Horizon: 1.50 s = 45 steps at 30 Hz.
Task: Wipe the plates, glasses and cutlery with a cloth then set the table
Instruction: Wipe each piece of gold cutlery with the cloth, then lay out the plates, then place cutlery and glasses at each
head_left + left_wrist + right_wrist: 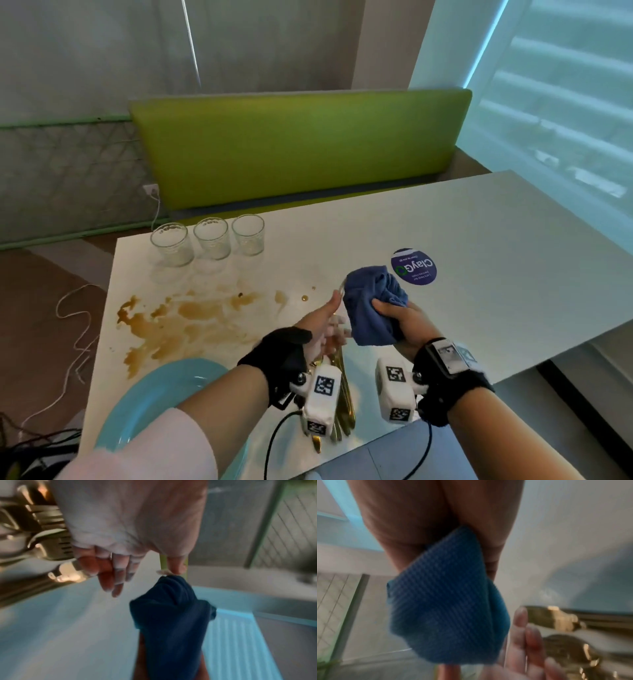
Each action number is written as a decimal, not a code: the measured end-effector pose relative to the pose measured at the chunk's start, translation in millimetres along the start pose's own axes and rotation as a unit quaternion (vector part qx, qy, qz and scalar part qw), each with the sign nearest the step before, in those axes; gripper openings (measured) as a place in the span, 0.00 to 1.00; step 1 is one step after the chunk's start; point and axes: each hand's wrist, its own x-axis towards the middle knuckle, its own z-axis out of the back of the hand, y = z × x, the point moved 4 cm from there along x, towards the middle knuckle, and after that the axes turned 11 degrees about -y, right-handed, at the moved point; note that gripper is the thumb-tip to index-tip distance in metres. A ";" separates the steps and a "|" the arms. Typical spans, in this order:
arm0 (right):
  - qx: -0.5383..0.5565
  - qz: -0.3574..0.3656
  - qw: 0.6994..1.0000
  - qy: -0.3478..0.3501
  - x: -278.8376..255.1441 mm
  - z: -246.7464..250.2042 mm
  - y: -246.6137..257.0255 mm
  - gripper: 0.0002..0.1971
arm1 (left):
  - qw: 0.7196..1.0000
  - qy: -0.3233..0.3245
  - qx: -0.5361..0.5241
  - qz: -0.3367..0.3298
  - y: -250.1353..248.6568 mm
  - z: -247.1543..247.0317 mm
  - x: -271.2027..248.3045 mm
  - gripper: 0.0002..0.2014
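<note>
My right hand (394, 315) grips a bunched blue cloth (366, 301) above the white table (479, 257). My left hand (332, 310) is right beside it, thumb and forefinger pinching a slim piece of cutlery (340, 287) whose other end is buried in the cloth (171, 615); its kind cannot be told. The other left fingers (109, 577) are straight. A heap of gold cutlery (344, 390) lies on the table under my wrists. A light blue plate (161, 387) sits at the near left. Three clear glasses (211, 238) stand in a row at the far left.
A brown spill (178, 322) spreads over the table's left part between the glasses and the plate. A round purple sticker (414, 267) is just beyond the cloth. A green bench (298, 147) runs behind the table. Cables (75, 325) lie on the floor at left.
</note>
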 end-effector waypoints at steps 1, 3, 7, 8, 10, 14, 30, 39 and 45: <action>0.029 -0.007 0.999 0.034 0.3 -6.5 -2.2 0.26 | 0.999 0.031 -0.042 0.008 -3.1 4.6 -5.3 0.27; 0.046 -0.018 0.995 0.091 -1.8 -21.9 -6.0 0.39 | 0.995 0.051 -0.083 -0.015 -8.0 14.4 -12.1 0.19; 0.102 -0.052 0.979 0.169 -12.4 -47.0 -7.7 0.33 | 0.992 0.030 -0.099 -0.075 -18.1 33.9 -21.1 0.07; 0.120 -0.061 0.976 0.169 -12.7 -51.2 -8.0 0.32 | 0.991 0.025 -0.101 -0.082 -19.6 40.1 -23.1 0.07; 0.120 -0.077 0.980 0.139 -12.9 -60.9 -10.6 0.39 | 0.990 0.001 -0.101 -0.101 -23.0 53.4 -26.1 0.08; -0.061 -0.066 0.994 0.065 -17.6 -75.2 -23.2 0.22 | 0.981 -0.048 -0.093 -0.161 -32.7 78.9 -34.3 0.14; -0.341 0.089 0.932 0.081 -30.5 -163.6 -37.0 0.40 | 0.920 -0.189 0.262 -0.222 -26.9 186.2 -75.4 0.62; -0.482 0.154 0.858 0.086 -20.2 -225.5 -44.2 0.10 | 0.917 -0.215 0.265 -0.207 -25.8 255.9 -65.3 0.20; -0.303 -0.001 0.945 0.127 14.9 -271.0 -61.2 0.03 | 0.983 -0.156 -0.023 -0.092 -26.6 292.2 -43.5 0.10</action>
